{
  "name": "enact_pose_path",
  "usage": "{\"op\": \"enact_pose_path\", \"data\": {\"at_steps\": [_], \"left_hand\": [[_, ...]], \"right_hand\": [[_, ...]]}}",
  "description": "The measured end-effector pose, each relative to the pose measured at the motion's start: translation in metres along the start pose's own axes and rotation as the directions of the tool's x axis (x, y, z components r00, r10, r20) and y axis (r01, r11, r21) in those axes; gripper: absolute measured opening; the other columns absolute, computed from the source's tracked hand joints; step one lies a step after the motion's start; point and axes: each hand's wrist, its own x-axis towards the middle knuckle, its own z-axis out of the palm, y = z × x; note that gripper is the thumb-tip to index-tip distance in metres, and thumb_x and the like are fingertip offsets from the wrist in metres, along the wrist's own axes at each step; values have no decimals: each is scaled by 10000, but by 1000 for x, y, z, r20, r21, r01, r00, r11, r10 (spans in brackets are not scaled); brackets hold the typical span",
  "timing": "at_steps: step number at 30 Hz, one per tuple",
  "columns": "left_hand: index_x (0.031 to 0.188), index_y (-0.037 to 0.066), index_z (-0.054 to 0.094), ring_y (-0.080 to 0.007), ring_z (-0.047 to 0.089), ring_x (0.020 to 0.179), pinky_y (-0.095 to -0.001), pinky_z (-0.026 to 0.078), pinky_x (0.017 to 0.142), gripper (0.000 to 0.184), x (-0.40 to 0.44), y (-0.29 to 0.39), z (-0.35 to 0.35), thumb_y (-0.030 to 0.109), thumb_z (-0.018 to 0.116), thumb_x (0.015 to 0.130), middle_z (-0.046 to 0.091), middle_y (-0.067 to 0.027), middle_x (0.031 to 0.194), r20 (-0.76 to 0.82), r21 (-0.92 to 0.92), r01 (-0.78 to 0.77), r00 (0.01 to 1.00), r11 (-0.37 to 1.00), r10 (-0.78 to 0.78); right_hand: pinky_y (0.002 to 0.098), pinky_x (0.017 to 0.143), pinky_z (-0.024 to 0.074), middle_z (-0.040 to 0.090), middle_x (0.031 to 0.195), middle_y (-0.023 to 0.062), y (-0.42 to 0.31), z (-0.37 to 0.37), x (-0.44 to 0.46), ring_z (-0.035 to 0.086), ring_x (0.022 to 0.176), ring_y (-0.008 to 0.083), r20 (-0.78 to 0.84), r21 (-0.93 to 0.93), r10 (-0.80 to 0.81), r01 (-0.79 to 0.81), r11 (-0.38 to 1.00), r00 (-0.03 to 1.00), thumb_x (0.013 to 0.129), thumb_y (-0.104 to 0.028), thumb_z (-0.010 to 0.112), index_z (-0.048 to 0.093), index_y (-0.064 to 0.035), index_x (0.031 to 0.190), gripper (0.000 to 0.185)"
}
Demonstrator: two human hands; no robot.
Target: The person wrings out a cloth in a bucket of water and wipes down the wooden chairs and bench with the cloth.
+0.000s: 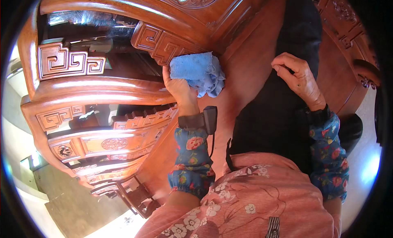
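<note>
My left hand (pixel 180 90) is closed on a bunched blue cloth (pixel 196 68), with several of its fingers hidden behind the folds. The cloth lies against the end of a carved fretwork piece (pixel 163 45) on the back of a polished wooden bench. Over my thigh in dark trousers (pixel 266 119), my right hand (pixel 298 77) is curled, thumb close to the bent fingers, and I see nothing held in it.
The reddish-brown wooden seat (pixel 245 58) stretches beneath me. Along the left runs the bench back with curved rails (pixel 102 90) and open gaps. A carved panel (pixel 344 17) stands at the upper right. Tiled floor (pixel 77 213) shows at the lower left.
</note>
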Motion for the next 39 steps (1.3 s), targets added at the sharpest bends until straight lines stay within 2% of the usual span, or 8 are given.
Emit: {"op": "enact_pose_path", "data": {"at_steps": [4, 9, 13, 18, 21, 28, 34, 39], "left_hand": [[1375, 39, 436, -241, 619, 1034, -382, 533, 893, 490, -1, 2, 1, -21, 566, 906, 595, -115, 1213, 15, -68, 57, 998, 996, -56], [1384, 78, 424, -232, 603, 1061, -401, 531, 902, 502, 1, 3, -14, 31, 596, 915, 582, -104, 1233, 71, -82, 106, 992, 991, -101], [1383, 84, 414, -230, 606, 1054, -400, 531, 903, 501, -1, 0, -15, 42, 598, 919, 587, -97, 1216, 10, -104, 128, 992, 986, -127], [1337, 74, 439, -220, 611, 1036, -391, 528, 906, 450, 2, 4, -13, 56, 606, 920, 598, -77, 1183, 95, -209, 184, 981, 960, -167], [1301, 70, 474, -208, 618, 1017, -368, 529, 896, 412, 3, 8, -1, 56, 616, 914, 607, -68, 1168, 83, -152, 155, 986, 976, -143], [1231, 76, 535, -190, 621, 986, -343, 530, 852, 358, 10, 4, 9, 21, 630, 891, 619, -53, 1139, 69, -184, 142, 989, 973, -131], [1228, 82, 544, -185, 626, 964, -341, 529, 835, 380, 12, 7, 23, -32, 613, 872, 630, -52, 1111, -28, -135, 135, 990, 982, -140], [1246, 76, 538, -194, 635, 946, -342, 531, 839, 391, 10, 6, 19, -30, 606, 875, 643, -58, 1083, 73, -150, 95, 994, 984, -85]], "right_hand": [[268, 620, 424, 573, 808, 62, -1, 0, 1, 535, 703, 143, -2, -11, -29, 29, 1000, 1000, 885, -10, 587, 607, 18, 909, 42], [269, 630, 427, 571, 805, 72, 0, 0, 2, 542, 708, 149, 22, -24, 28, -27, 999, 999, 882, -5, 588, 603, 15, 906, 34], [269, 637, 432, 569, 801, 76, -2, 1, 3, 547, 713, 152, 17, -46, -6, 6, 999, 1000, 882, -4, 588, 603, 17, 908, 37], [272, 658, 444, 579, 810, 77, -4, 0, 4, 568, 738, 158, 28, -52, -6, 8, 999, 1000, 882, -4, 589, 605, 20, 909, 39], [271, 666, 445, 585, 823, 75, -7, 2, 3, 573, 756, 157, 30, -19, 44, -43, 999, 999, 886, -5, 588, 606, 18, 911, 38], [267, 666, 442, 582, 827, 62, -6, 3, 3, 558, 755, 149, 35, -18, 17, -16, 1000, 999, 891, -6, 587, 607, 16, 919, 40], [265, 666, 440, 578, 824, 59, -3, 1, 0, 551, 745, 141, 32, -24, 45, -45, 999, 998, 892, -6, 586, 608, 11, 923, 42], [257, 667, 438, 573, 819, 57, 3, 2, 1, 551, 752, 136, 9, -15, 13, -13, 1000, 1000, 890, -7, 592, 607, 13, 921, 40]]}}
